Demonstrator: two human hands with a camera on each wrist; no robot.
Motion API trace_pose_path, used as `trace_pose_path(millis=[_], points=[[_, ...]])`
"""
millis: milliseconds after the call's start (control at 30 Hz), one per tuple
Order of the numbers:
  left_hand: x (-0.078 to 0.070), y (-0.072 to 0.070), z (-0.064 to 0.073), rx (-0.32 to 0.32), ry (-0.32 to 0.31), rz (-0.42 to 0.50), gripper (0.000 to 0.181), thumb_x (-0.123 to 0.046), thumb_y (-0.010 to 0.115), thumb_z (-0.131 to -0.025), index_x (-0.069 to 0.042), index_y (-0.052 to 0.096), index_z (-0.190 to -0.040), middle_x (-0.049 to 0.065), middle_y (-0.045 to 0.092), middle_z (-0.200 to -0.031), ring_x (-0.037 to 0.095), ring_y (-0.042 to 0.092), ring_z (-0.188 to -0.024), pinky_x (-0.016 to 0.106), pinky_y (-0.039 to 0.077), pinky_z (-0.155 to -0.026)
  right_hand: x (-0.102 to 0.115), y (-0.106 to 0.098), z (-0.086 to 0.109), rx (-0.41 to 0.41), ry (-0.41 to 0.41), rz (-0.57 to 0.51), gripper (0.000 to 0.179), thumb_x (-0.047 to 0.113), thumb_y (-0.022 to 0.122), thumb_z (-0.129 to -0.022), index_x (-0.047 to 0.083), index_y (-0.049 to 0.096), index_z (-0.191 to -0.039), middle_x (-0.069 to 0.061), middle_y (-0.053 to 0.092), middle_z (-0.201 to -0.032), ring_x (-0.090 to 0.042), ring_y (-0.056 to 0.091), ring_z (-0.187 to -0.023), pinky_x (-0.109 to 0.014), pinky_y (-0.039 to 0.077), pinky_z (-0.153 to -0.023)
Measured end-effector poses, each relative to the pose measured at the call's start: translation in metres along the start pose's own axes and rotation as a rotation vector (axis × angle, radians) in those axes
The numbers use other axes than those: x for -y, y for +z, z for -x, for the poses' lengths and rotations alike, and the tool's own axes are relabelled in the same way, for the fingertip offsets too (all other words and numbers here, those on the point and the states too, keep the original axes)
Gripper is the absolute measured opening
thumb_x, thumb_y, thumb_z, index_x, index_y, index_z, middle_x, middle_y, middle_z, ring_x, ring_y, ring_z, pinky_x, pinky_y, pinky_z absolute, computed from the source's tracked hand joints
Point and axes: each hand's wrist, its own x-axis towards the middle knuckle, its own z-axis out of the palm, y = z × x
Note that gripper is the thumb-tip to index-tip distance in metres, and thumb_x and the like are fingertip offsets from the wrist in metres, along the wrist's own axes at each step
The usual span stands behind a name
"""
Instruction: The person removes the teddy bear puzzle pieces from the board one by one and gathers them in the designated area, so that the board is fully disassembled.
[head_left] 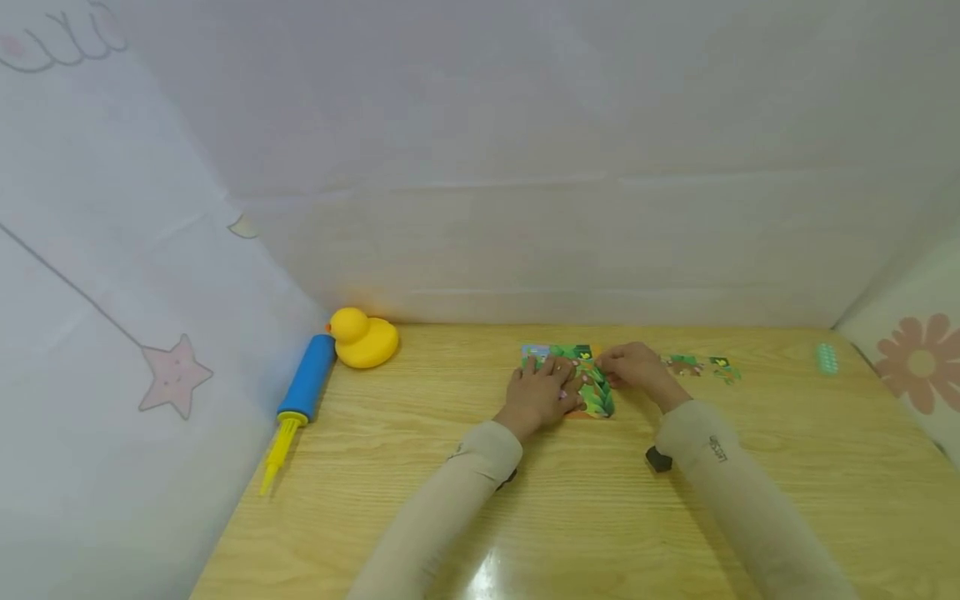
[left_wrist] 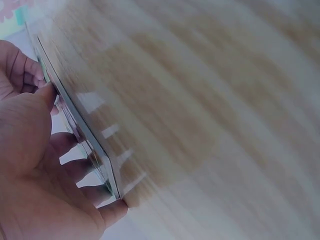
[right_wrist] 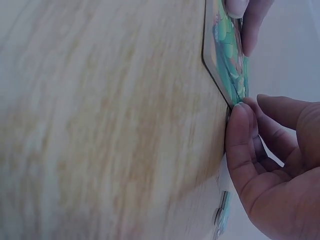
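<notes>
A jigsaw puzzle board (head_left: pixel 597 400) with green leaves and a brown animal printed on it lies flat near the back of the wooden table. Across its left and middle part my left hand (head_left: pixel 538 395) rests palm down, fingers spread. In the left wrist view its fingers (left_wrist: pixel 77 170) reach along the picture, one fingertip at the corner. My right hand (head_left: pixel 636 368) is at the board's upper right side. In the right wrist view its bent fingertips (right_wrist: pixel 241 116) touch the board's corner, while the thumb stands apart from them. Loose puzzle pieces (head_left: pixel 684 365) lie right of that hand.
A yellow toy duck (head_left: pixel 363 337) sits at the back left. Along the left edge lies a blue and yellow hand pump (head_left: pixel 307 379). A small green bumpy item (head_left: pixel 827 358) is at the far right. Printed cloth (head_left: pixel 480 242) hangs behind the table (head_left: pixel 405 467).
</notes>
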Motion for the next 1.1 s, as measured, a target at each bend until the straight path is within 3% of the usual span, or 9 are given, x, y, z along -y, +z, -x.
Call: trace_pose_path(millis=[333, 500, 800, 1100], points=[[-0.0003, 0.0014, -0.0013, 0.009, -0.007, 0.032, 0.069, -0.069, 0.041, -0.099, -0.038, 0.027, -0.16, -0.003, 0.024, -0.17, 0.035, 0.022, -0.156, 0.054, 0.029, -0.124, 0.0013, 0.0021, 0.0014, -0.022, -0.005, 0.081, 0.034, 0.022, 0.057, -0.104, -0.004, 0.07, -0.122, -0.017, 0.072, -0.108, -0.015, 0.071, -0.087, -0.032, 0.063, -0.08], [-0.0012, -0.002, 0.0011, 0.011, -0.01, 0.056, 0.068, -0.065, 0.044, -0.1, -0.037, 0.028, -0.16, -0.002, 0.025, -0.169, 0.036, 0.022, -0.156, 0.055, 0.028, -0.124, 0.0016, 0.0024, 0.0024, -0.026, -0.027, 0.079, 0.033, 0.02, 0.056, -0.104, -0.005, 0.071, -0.121, -0.018, 0.072, -0.11, -0.017, 0.07, -0.089, -0.032, 0.063, -0.08], [-0.0045, -0.0055, 0.0024, 0.025, -0.018, 0.064, 0.069, -0.065, 0.047, -0.099, -0.036, 0.031, -0.16, -0.003, 0.027, -0.169, 0.035, 0.022, -0.156, 0.055, 0.028, -0.124, -0.0051, 0.0017, 0.0027, -0.041, -0.045, 0.035, 0.033, 0.022, 0.057, -0.104, -0.004, 0.07, -0.12, -0.02, 0.07, -0.116, -0.021, 0.07, -0.092, -0.034, 0.063, -0.082], [-0.0029, -0.004, 0.0003, 0.031, -0.037, 0.059, 0.07, -0.067, 0.046, -0.099, -0.039, 0.028, -0.16, -0.006, 0.025, -0.169, 0.033, 0.02, -0.157, 0.054, 0.027, -0.125, -0.0036, 0.0027, 0.0029, -0.005, -0.038, -0.052, 0.031, 0.017, 0.06, -0.102, -0.004, 0.064, -0.125, -0.023, 0.067, -0.12, -0.019, 0.072, -0.091, -0.034, 0.063, -0.082]])
